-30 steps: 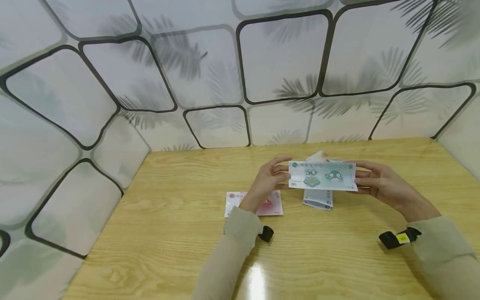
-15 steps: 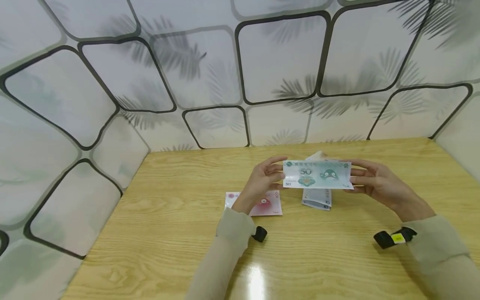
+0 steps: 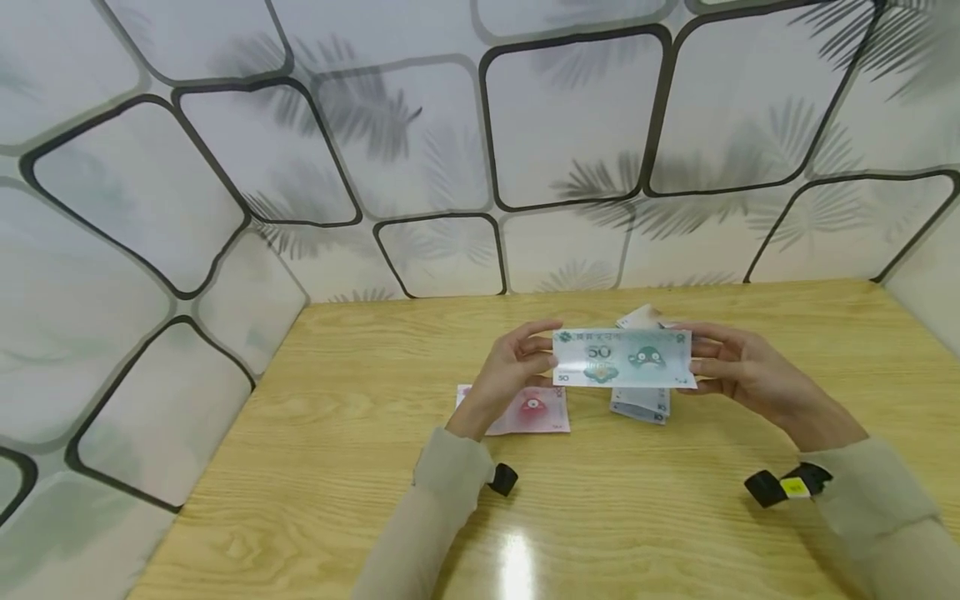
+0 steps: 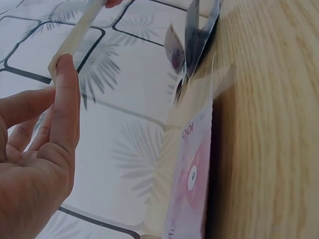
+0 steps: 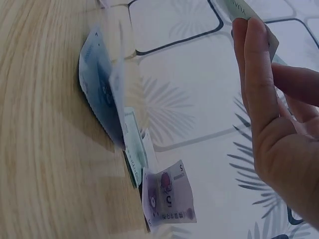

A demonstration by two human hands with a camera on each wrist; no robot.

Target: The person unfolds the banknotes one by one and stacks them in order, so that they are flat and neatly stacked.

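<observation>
A green play banknote (image 3: 622,358) marked 50 is stretched flat between both hands, raised above the table. My left hand (image 3: 506,371) pinches its left end between thumb and fingers, and my right hand (image 3: 742,371) pinches the right end. In the left wrist view the left hand (image 4: 45,134) grips the note's edge at the fingertips. The right wrist view has the right hand (image 5: 279,99) doing the same. A pink 100 note (image 3: 536,410) lies on the table, partly behind the left wrist.
Behind the held note lies a loose pile of folded notes (image 3: 640,403), partly hidden by it. The right wrist view shows a bluish folded note (image 5: 99,82) and a purple 5 note (image 5: 169,194) there. A patterned wall (image 3: 570,125) borders the wooden table (image 3: 337,467).
Both hands have shifted slightly left with the green note held taut between them. The pink note and the pile stay where they were.
</observation>
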